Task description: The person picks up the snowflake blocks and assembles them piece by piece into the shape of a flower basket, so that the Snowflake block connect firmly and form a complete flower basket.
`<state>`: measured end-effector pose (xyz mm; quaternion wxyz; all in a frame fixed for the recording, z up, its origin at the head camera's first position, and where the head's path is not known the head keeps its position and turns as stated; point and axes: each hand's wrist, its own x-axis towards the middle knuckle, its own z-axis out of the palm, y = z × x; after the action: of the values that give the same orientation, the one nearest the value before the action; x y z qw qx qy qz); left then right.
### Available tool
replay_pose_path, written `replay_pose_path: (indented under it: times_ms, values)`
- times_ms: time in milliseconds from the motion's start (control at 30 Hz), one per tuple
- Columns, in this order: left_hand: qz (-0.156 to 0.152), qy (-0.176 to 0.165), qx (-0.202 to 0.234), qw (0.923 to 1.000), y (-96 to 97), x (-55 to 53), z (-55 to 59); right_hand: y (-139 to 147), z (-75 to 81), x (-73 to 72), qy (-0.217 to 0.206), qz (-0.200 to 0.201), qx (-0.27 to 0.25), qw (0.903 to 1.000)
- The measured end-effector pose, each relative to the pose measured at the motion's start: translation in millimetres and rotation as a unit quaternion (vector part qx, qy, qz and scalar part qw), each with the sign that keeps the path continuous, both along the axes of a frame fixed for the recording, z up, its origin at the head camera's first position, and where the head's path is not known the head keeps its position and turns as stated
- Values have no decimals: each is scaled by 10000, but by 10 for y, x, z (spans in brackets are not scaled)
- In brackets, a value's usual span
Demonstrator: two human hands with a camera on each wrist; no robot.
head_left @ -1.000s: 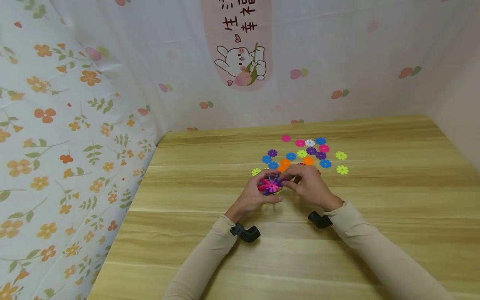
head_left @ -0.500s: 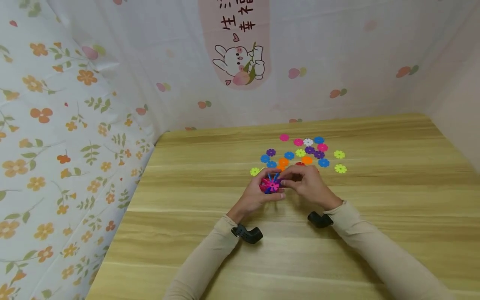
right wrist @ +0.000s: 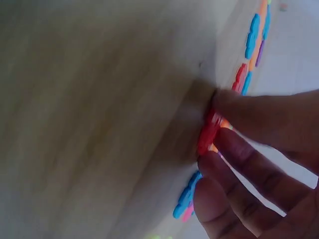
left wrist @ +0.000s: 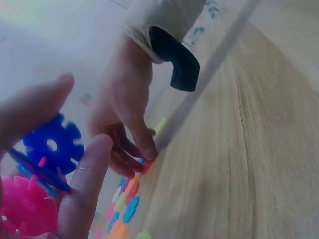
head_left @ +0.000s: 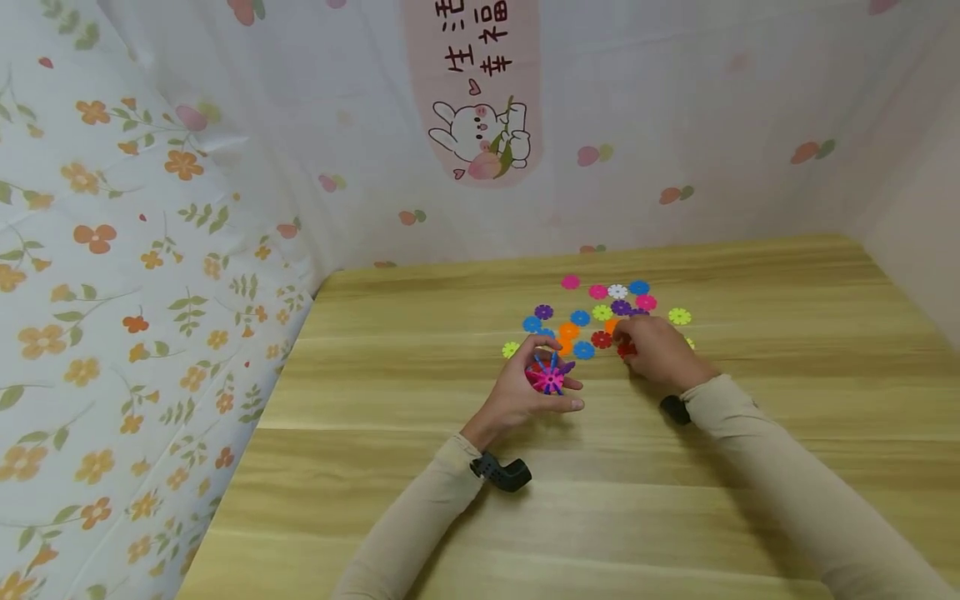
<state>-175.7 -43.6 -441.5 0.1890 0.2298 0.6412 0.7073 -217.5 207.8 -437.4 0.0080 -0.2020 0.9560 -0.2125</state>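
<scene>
My left hand point(head_left: 513, 394) holds a cluster of interlocking snowflake discs point(head_left: 550, 381) above the table, fingers curled round it. Pink, blue and purple discs show in it, one purple disc sticking out on the right. In the left wrist view, a dark blue disc point(left wrist: 52, 144) and a pink disc point(left wrist: 30, 206) sit between thumb and fingers. Farther right, my right hand point(head_left: 660, 354) reaches down to the loose discs. Its thumb and fingertips pinch a red snowflake disc point(right wrist: 208, 133) at the tabletop, partly covered by the fingers.
Loose snowflake discs in several colours lie flat beyond the hands, among them a white disc point(head_left: 617, 292), an orange disc point(head_left: 568, 331) and another red disc point(head_left: 602, 340). The wooden table point(head_left: 420, 483) ends at a printed cloth backdrop point(head_left: 360, 125).
My right hand has left the cluster and moved right to a red disc on the table. A purple disc it was holding now stays on the cluster in my left hand.
</scene>
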Motion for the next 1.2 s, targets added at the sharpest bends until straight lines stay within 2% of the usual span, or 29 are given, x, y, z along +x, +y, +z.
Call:
replay_pose_path:
  times_ms: [133, 233, 367, 500, 700, 833, 1033, 1100, 1200]
  values:
    - [37, 57, -110, 9999, 1, 18, 41, 12, -7, -18, -176, -84, -178, 9997]
    - [-36, 107, -121, 9999, -5, 46, 133, 47, 15, -33, -381, -235, -298, 9986]
    - [-153, 164, -70, 9997, 3, 89, 234, 68, 38, -23, -390, -373, -240, 9983]
    - [-131, 148, -41, 9998, -28, 120, 196, 19, 31, 22, -627, -292, -271, 9972]
    - [30, 347, -79, 9994, 25, 42, 4, 43, 88, 34, -1181, -376, -136, 9922]
    - [106, 409, -201, 9989, 49, 29, -14, 52, 82, 36, -1071, -260, 52, 9939]
    - [71, 388, -261, 9989, 51, 34, 16, 67, 44, 78, -541, -500, 107, 9972]
    - [61, 346, -218, 9991, 41, 59, 69, 55, 41, 76, -544, -439, 113, 9975]
    - [47, 375, -252, 9990, 28, 105, 169, 47, 48, 50, -804, -323, 93, 9962]
